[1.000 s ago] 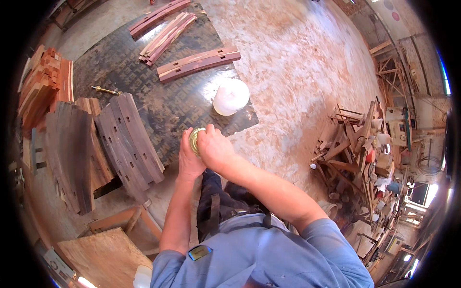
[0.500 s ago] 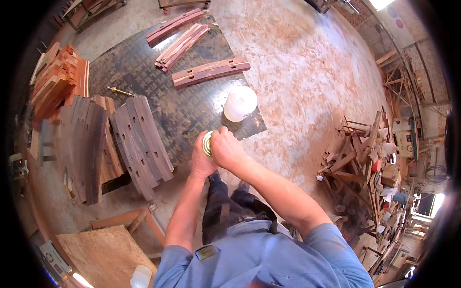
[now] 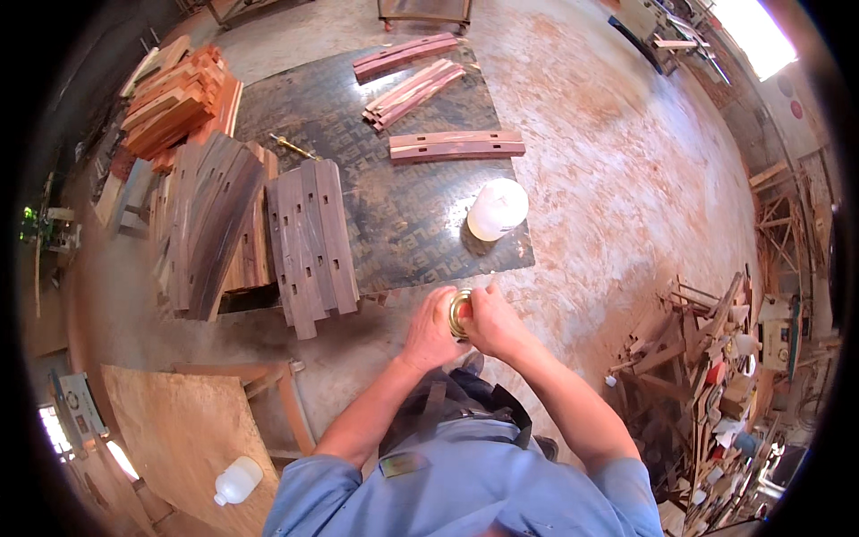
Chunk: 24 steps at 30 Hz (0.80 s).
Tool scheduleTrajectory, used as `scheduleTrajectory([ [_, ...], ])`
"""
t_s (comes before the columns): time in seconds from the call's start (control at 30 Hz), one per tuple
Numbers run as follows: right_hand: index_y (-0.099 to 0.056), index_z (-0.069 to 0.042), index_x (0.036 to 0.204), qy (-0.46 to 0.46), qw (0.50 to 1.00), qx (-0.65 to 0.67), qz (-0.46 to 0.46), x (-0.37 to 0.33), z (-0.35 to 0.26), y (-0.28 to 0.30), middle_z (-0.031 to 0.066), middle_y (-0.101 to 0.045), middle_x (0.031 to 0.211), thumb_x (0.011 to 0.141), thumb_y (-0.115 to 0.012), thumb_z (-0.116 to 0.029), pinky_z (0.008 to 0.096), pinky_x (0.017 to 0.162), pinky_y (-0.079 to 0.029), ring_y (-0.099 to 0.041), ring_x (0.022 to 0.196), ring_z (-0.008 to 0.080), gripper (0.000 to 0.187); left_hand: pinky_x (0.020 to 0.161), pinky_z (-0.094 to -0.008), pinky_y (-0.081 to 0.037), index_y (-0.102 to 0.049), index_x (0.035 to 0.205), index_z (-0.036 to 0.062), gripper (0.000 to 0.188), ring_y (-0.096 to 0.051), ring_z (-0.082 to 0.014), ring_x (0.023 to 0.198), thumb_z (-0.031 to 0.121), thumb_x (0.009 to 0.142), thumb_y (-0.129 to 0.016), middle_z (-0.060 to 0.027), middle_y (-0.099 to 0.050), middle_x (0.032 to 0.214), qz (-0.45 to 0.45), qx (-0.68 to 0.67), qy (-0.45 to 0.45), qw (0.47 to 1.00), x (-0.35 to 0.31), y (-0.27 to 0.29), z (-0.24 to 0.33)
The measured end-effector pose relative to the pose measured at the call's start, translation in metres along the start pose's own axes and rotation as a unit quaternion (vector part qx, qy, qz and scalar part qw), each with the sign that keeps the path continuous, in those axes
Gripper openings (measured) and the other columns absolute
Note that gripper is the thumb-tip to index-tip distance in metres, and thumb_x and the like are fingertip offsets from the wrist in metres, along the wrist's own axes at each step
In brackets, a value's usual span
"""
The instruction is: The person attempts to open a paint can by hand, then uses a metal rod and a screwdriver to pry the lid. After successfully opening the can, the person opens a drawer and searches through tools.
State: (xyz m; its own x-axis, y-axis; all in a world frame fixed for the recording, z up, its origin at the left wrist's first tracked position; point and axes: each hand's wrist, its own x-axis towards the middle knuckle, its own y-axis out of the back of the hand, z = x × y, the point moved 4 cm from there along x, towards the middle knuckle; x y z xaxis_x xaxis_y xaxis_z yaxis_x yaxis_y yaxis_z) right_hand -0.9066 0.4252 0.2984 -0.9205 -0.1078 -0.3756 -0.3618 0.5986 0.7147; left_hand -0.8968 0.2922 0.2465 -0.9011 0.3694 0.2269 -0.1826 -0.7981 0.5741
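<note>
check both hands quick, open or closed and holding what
Left hand: closed, holding a round gold-coloured can from its left side.
Right hand: closed on the same can, at its right side.

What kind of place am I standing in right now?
Most likely a woodworking shop: dark slotted boards stand out at left, a pile of reddish timber lies beyond them, and a heap of wood scraps fills the right side.

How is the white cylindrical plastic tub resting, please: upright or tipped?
Upright: the tub stands on the dark printed board, round end facing up.
</note>
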Motion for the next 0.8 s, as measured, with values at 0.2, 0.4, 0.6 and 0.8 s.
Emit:
scheduleTrajectory([
  [0.2, -0.057, 0.008, 0.102, -0.019, 0.999, -0.004, -0.038, -0.022, 0.012, 0.0, 0.0356, -0.058, 0.107, 0.084, -0.064, -0.016, 0.0526, 0.086, -0.051, -0.062, 0.095, 0.0506, 0.031, 0.108, -0.0475, -0.041, -0.043, 0.132, -0.0007, 0.088, -0.051, -0.0405, 0.125, 0.024, 0.061, -0.088, -0.0239, -0.054, 0.13, -0.049, 0.002, 0.021, 0.999, -0.019, -0.007, 0.016],
  [0.4, -0.061, 0.007, 0.098, -0.035, 0.996, 0.033, -0.08, -0.027, 0.029, -0.005, 0.032, -0.064, 0.101, 0.078, -0.069, -0.019, 0.0493, 0.087, -0.051, -0.064, 0.097, 0.0454, 0.033, 0.108, -0.0474, -0.041, -0.045, 0.132, -0.0014, 0.087, -0.051, -0.0399, 0.125, 0.026, 0.061, -0.088, -0.0233, -0.054, 0.13, -0.073, 0.016, 0.075, 0.994, -0.027, -0.009, 0.032],
  [0.6, -0.064, 0.006, 0.093, -0.013, 0.999, 0.047, -0.012, -0.041, 0.035, -0.003, 0.0284, -0.067, 0.092, 0.077, -0.07, -0.018, 0.0463, 0.083, -0.052, -0.066, 0.092, 0.0425, 0.03, 0.107, -0.0478, -0.042, -0.044, 0.133, -0.0016, 0.091, -0.052, -0.0411, 0.124, 0.027, 0.059, -0.089, -0.0231, -0.054, 0.13, -0.07, 0.026, 0.07, 0.995, -0.029, -0.015, 0.043],
  [0.8, -0.064, 0.004, 0.098, -0.028, 0.991, 0.125, -0.049, -0.047, 0.054, -0.001, 0.0286, -0.068, 0.095, 0.082, -0.066, -0.018, 0.0491, 0.084, -0.052, -0.066, 0.094, 0.0446, 0.027, 0.104, -0.0497, -0.043, -0.043, 0.133, -0.0025, 0.087, -0.052, -0.0428, 0.121, 0.021, 0.061, -0.087, -0.0239, -0.054, 0.129, -0.017, 0.068, -0.012, 0.997, -0.032, -0.022, 0.058],
])
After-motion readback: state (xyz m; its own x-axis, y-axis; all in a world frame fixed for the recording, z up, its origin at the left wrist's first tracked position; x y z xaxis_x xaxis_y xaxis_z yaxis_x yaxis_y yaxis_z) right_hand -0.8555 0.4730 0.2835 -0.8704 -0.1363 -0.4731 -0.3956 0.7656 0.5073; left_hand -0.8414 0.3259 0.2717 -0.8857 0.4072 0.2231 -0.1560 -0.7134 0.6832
